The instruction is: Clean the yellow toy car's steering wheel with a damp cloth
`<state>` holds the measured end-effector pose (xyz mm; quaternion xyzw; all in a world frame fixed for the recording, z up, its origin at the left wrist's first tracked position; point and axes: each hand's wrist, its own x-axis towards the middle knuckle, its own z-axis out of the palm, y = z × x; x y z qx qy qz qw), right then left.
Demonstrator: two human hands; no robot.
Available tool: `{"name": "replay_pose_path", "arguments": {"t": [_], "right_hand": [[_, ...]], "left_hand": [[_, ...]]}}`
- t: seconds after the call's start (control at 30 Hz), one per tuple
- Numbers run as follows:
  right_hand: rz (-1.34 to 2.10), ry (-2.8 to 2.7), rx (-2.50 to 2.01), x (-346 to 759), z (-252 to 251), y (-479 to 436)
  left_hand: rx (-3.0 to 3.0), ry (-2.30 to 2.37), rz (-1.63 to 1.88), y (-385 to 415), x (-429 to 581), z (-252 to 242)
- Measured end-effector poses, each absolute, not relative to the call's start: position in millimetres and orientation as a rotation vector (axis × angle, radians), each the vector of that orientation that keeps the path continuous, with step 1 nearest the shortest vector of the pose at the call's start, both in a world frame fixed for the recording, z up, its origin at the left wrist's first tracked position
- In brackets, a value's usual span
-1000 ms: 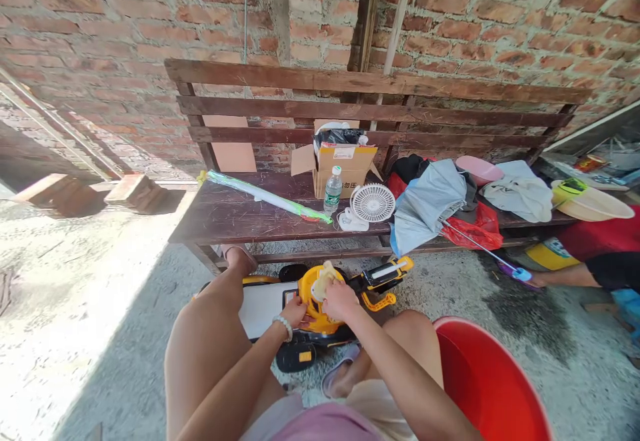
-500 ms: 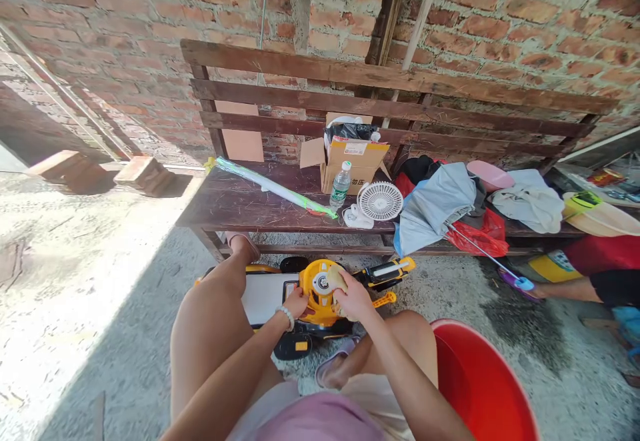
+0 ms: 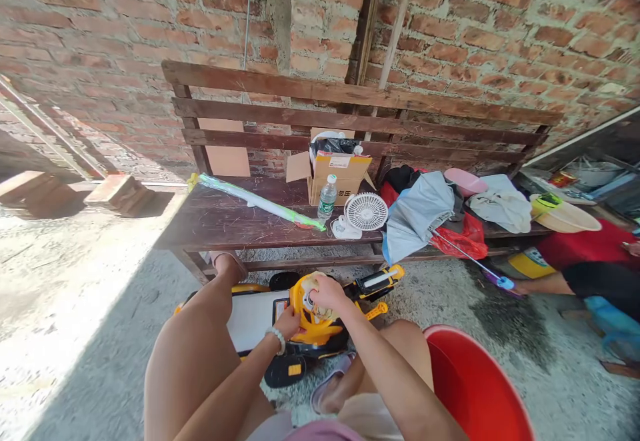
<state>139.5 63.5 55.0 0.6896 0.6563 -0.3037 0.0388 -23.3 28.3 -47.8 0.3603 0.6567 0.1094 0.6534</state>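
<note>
Between my legs stands a yellow and black ride-on toy car with a pale seat (image 3: 250, 323). Its yellow steering wheel (image 3: 299, 289) faces up. My left hand (image 3: 289, 324), with a beaded bracelet on the wrist, is closed on the near left part of the wheel's rim. Over the wheel's centre, my right hand (image 3: 327, 294) presses a crumpled pale yellow cloth (image 3: 325, 312) against the hub, covering part of it. The cloth's far edge shows above my fingers. A black wheel with a yellow centre (image 3: 285, 370) is at the toy's near side.
A red tub (image 3: 475, 388) stands by my right knee. Beyond the toy is a wooden bench (image 3: 200, 228) bearing a water bottle (image 3: 327, 200), a white fan (image 3: 367, 212), a cardboard box (image 3: 330, 178) and a grey umbrella (image 3: 420, 208). Another person's leg (image 3: 545, 286) is at right.
My right hand has moved with the cloth from the right side of the steering wheel onto its hub. My left hand stays on the rim. The whole view has shifted slightly.
</note>
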Motion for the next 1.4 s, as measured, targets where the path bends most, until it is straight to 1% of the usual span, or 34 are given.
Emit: {"name": "replay_pose_path", "arguments": {"t": [0.13, 0.23, 0.3, 0.43, 0.5, 0.63, 0.8, 1.03, 1.13, 1.23, 1.4], "right_hand": [[-0.906, 2.197, 2.148, 145, 50, 56], [-0.806, 2.42, 2.138, 154, 51, 55], [-0.75, 2.414, 2.076, 164, 54, 58], [-0.814, 2.307, 1.802, 189, 53, 52], [-0.828, 2.324, 1.746, 197, 48, 40], [-0.907, 2.191, 1.875, 185, 43, 13], [-1.048, 1.908, 2.126, 142, 52, -4], [-1.013, 2.064, 2.099, 140, 56, -44], [-0.968, 2.177, 2.099, 143, 61, -35], [-0.893, 2.306, 2.002, 129, 68, -6], [-0.739, 2.172, 1.733, 99, 72, 46]], "left_hand": [[0.755, 1.522, 0.24, 26, -24, -47], [0.76, 1.532, 0.251, 23, -24, -45], [0.746, 1.536, 0.241, 23, -24, -44], [0.697, 1.534, 0.231, 25, -24, -39], [0.676, 1.52, 0.246, 25, -25, -35], [0.638, 1.472, 0.271, 22, -27, -26], [0.627, 1.443, 0.302, 21, -29, -25], [0.65, 1.453, 0.326, 18, -22, -27], [0.656, 1.448, 0.333, 16, -21, -30], [0.697, 1.435, 0.362, 15, -20, -36], [0.772, 1.374, 0.406, 18, -20, -46]]}}
